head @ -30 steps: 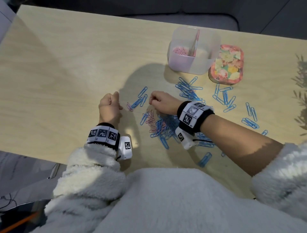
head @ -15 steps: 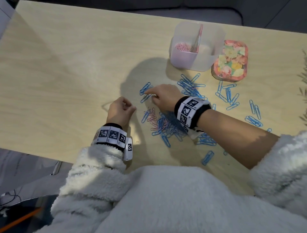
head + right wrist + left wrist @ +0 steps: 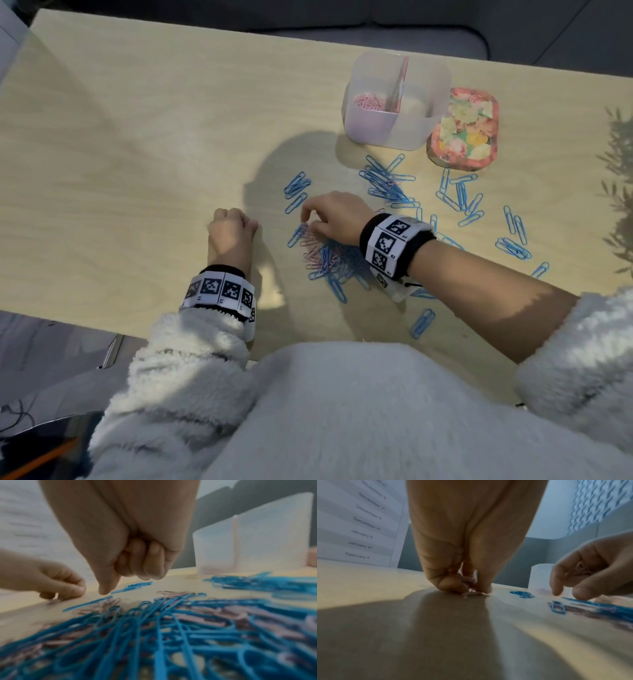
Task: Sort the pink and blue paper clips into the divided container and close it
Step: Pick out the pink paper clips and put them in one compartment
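Where clips scatter, pale wooden table (image 3: 137,144).

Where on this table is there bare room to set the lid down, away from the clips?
The wide bare stretch of table left of the left hand and the container is free. It is crowded right of there: blue clips lie between the container and the right hand, a mixed pile sits under that wrist, and more scatter below the lid.

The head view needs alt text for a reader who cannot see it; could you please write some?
A person's right hand reaches into a mixed pile of paper clips on a wooden table, the left hand curled beside it. Behind stand a divided container holding pink clips and its floral lid.
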{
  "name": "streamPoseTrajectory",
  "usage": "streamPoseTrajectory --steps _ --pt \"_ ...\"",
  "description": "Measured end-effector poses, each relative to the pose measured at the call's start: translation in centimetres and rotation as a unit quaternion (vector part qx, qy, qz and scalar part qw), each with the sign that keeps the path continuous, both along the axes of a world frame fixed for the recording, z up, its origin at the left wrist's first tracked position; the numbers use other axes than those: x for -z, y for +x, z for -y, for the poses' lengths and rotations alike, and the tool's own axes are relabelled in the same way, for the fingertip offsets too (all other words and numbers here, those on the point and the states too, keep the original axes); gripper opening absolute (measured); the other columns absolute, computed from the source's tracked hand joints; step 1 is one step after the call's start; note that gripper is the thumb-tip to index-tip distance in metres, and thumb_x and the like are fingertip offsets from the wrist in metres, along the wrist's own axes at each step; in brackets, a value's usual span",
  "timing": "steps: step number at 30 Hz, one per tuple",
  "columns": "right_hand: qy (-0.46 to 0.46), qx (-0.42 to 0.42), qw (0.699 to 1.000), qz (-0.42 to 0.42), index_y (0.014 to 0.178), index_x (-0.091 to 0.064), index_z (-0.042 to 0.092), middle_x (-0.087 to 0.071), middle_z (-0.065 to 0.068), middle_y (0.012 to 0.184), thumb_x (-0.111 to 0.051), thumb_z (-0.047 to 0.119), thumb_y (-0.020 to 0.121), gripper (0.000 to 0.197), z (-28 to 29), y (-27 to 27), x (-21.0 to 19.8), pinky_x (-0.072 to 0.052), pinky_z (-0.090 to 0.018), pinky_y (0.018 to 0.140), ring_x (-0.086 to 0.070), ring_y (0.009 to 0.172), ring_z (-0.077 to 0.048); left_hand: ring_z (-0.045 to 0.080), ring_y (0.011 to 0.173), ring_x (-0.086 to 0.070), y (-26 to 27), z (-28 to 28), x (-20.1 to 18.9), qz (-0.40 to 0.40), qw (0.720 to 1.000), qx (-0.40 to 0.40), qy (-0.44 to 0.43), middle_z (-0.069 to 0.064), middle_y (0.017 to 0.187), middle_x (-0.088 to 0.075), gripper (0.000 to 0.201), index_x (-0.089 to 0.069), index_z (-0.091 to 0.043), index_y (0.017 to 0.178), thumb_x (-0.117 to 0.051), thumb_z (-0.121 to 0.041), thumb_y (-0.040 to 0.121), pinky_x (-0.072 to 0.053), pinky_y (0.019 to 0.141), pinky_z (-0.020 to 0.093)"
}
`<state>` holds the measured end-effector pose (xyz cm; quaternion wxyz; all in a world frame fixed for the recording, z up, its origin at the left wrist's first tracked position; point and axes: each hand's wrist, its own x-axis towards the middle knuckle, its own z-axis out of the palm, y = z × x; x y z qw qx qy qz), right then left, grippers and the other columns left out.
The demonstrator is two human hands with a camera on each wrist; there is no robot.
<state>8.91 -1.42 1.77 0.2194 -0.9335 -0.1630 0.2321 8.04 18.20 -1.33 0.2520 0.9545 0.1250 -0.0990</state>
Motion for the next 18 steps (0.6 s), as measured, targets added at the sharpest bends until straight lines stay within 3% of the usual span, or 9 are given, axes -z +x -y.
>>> streamPoseTrajectory --steps 3,6,9,12,15,18 --pt "-0.025 -0.039 0.999 0.016 0.119 -0.060 0.026 -0.063 -0.004 0.116 -0.055 0.025 0.090 0.029 -0.8 -0.4 0.1 -0.041 -0.032 0.084 -0.057 0.110 -0.025 0.034 0.102 -0.051 0.0 0.5 -0.3 -0.007 1.000 0.011 0.021 0.019 0.113 -0.054 0.023 -0.058 -0.001 0.102 -0.051 -0.021 0.093 -0.041 0.084 0.038" --pt "-0.039 -0.055 0.997 0.027 0.115 -0.060 0.020 -0.062 -0.007 0.118 -0.054 0.024 0.090 0.026 -1.7 -0.4 0.5 -0.043 -0.034 0.085 -0.057 0.109 -0.027 0.023 0.086 -0.051 -0.4 0.5 -1.0 -0.008 0.999 0.009 -0.044 0.010 0.095 -0.060 0.020 -0.055 -0.006 0.099 -0.047 -0.023 0.095 -0.037 0.075 0.030" --pt "-0.010 -0.013 1.000 0.007 0.108 -0.061 0.014 -0.061 -0.003 0.099 -0.055 0.023 0.089 0.021 -1.4 0.3 0.7 -0.039 -0.032 0.076 -0.057 0.097 -0.024 0.019 0.073 -0.055 -0.5 0.5 -1.5 -0.033 0.984 0.002 -0.176 0.004 0.079 -0.061 0.015 -0.052 -0.013 0.089 -0.043 -0.022 0.097 -0.041 0.070 0.029" --pt "0.119 0.095 0.988 -0.028 0.092 -0.070 0.009 -0.049 0.010 0.065 -0.063 0.016 0.084 0.013 0.1 1.4 0.5 -0.034 -0.025 0.063 -0.046 0.062 -0.010 0.015 0.053 -0.050 -0.2 0.9 -1.4 -0.082 0.947 -0.007 -0.309 0.005 0.065 -0.049 0.027 -0.045 -0.021 0.078 -0.033 -0.004 0.096 -0.045 0.054 0.023" --pt "0.182 0.190 0.964 -0.030 0.092 -0.074 0.005 -0.047 0.013 0.056 -0.065 0.015 0.084 0.015 2.1 2.0 0.1 -0.031 -0.019 0.054 -0.038 0.050 -0.001 0.014 0.055 -0.044 -0.4 1.6 -1.6 -0.124 0.939 0.018 -0.320 0.004 0.066 -0.050 0.026 -0.050 -0.020 0.077 -0.038 -0.003 0.092 -0.040 0.052 0.026" --pt "0.111 0.239 0.965 0.015 0.098 -0.073 0.009 -0.052 0.010 0.060 -0.060 0.018 0.086 0.020 3.8 2.1 0.2 -0.035 -0.024 0.060 -0.047 0.059 -0.008 0.002 0.047 -0.040 -1.4 2.1 -1.7 -0.128 0.938 0.131 -0.294 -0.006 0.058 -0.047 0.012 -0.055 -0.018 0.082 -0.066 -0.021 0.084 -0.034 0.049 0.018"
